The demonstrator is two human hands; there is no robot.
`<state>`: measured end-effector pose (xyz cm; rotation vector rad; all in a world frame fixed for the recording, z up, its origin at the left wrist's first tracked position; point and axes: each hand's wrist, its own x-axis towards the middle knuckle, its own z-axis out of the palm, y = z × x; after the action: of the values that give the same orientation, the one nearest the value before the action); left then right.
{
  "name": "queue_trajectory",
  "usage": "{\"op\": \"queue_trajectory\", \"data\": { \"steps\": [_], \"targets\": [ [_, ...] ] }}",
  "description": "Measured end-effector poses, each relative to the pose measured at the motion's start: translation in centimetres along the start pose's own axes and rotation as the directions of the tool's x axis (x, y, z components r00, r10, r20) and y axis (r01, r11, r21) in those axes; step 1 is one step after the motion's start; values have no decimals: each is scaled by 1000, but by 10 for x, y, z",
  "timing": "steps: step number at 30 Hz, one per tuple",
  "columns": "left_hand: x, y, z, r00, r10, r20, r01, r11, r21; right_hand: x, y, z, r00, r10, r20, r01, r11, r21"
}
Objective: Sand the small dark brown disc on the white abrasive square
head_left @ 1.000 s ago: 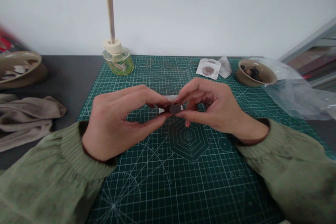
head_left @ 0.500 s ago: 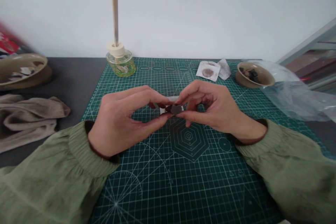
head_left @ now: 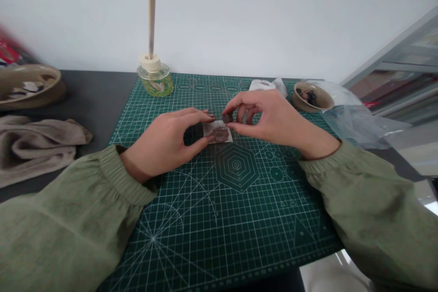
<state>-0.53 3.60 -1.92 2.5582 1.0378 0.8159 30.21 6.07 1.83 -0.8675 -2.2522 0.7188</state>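
Note:
My right hand (head_left: 272,116) pinches a small dark grey-brown round piece (head_left: 226,118) between thumb and fingers, just above the far edge of a small white paper square (head_left: 209,127). A brown smudge (head_left: 219,135) covers much of that paper, which lies on the green cutting mat (head_left: 236,219). On the paper's left side, my left hand (head_left: 167,141) has thumb and fingers spread apart and holds nothing. Its thumb tip rests at the paper's left edge, and its fingertips are near the far left corner.
Behind the left hand stands a reed diffuser (head_left: 155,77). Crumpled white papers (head_left: 263,84), a small bowl of dark bits (head_left: 313,106) and a clear plastic bag (head_left: 356,118) lie at the back right. At left are a larger bowl (head_left: 51,93) and a brown cloth (head_left: 41,146).
My left hand has let go of the round piece and opened. My right hand has lifted it back off the paper, uncovering the brown smudge. The view has shifted slightly.

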Motion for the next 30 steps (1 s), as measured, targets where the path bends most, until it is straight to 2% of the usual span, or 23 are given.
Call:
{"op": "queue_trajectory", "data": {
  "steps": [3,7,13,20,24,30],
  "targets": [
    [-3,-6,3,996,26,81,-27,1000,14,6,2,-4,993,-17,116,34,988,-148],
    [-3,-7,2,994,25,104,-28,999,24,6,9,3,981,-66,185,99,979,-179],
    [-1,-2,0,994,3,110,-5,1000,20,0,17,7,984,-77,163,99,987,-127],
    [-2,2,-1,996,-3,92,0,1000,31,-3,7,9,987,-42,153,65,986,-152],
    [1,7,-4,989,-5,145,-7,997,78,-4,0,13,989,15,144,11,984,-179],
    [2,9,-7,984,-29,177,21,999,47,-4,-3,18,992,68,106,-49,984,-174]
  ]
}}
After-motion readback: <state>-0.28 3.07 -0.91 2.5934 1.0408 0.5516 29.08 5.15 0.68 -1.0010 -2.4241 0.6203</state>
